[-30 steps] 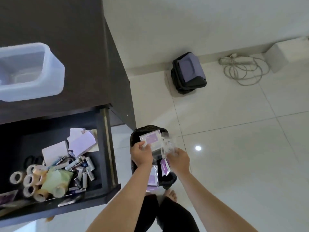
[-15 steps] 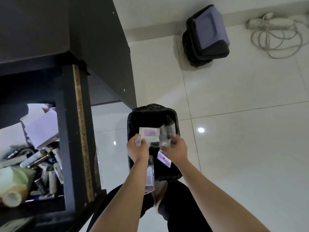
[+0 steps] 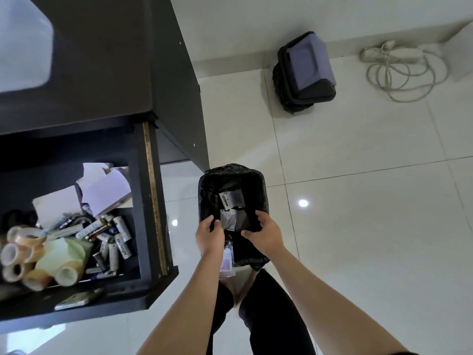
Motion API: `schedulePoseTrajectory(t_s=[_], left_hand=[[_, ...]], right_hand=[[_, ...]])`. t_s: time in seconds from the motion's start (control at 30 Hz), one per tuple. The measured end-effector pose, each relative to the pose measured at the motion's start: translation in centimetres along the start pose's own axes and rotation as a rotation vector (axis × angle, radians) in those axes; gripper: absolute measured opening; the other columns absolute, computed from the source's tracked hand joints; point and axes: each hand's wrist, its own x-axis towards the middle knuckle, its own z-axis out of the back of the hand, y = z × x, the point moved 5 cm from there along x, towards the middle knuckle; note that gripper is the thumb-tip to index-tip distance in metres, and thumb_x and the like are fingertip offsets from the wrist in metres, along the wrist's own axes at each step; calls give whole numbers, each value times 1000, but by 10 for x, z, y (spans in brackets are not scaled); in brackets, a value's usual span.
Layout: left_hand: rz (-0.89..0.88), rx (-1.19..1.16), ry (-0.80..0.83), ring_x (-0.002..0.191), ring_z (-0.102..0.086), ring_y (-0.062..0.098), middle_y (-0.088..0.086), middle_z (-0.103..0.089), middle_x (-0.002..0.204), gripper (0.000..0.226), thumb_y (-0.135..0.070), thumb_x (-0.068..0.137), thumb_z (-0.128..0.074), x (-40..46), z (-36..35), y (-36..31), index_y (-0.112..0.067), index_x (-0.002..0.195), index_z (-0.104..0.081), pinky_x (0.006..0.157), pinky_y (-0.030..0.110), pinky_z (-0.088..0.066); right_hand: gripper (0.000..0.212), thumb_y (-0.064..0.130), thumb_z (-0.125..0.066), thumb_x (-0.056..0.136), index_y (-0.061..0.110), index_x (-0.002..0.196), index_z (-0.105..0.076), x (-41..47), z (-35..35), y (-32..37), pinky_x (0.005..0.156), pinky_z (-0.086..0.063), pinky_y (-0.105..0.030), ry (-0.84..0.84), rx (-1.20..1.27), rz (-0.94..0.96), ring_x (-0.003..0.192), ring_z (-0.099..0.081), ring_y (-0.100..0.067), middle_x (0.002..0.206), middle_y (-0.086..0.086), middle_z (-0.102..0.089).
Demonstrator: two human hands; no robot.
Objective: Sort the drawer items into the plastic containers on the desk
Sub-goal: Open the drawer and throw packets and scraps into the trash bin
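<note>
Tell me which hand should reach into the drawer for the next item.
Left. The left hand is on the side nearer the open drawer; the right hand would probably have to cross over it.

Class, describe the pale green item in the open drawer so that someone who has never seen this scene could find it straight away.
Start at the dark desk and drop to its open drawer. In the near left part of the drawer, among the tape rolls and left of the batteries, lies the pale green item. It is the only green thing there, soft and crumpled where its neighbours are round rolls or slim cylinders.
</note>
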Motion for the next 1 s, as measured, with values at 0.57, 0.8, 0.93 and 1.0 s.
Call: schedulePoseTrajectory(t_s=[0.57,0.8,0.93,1.0], left_hand=[[30,602,471,120,-52,21,-4,-58,126,49,-13,84,-53,-1,3,90,-28,130,-54,105,35,-37],[17,422,389,95,-51,5,5,-48,141,47,-5,95,-38,11,8,77,-14,141,-43,70,9,-39],[-34,375,343,112,-54,16,3,-52,138,43,-9,95,-40,-14,28,61,-18,135,-48,93,27,-43],[-56,388,342,110,-57,17,1,-54,136,40,-12,95,-42,-37,41,52,-20,133,-50,96,31,-46]], right_hand=[[36,15,-62,85,19,121,-60,-54,-65,-72,102,-41,-30,153,-121,-127,119,-55,-19,123,-1,-63],[35,9,-57,89,17,123,-57,-53,-90,-88,103,-42,-29,141,130,-301,116,-56,-17,114,0,-62],[32,14,-59,85,31,111,-60,-64,-85,-78,107,-41,-40,56,113,-284,110,-60,-15,105,9,-66],[32,13,-58,84,27,113,-61,-76,-74,-63,103,-45,-40,32,103,-246,108,-60,-17,105,7,-66]])
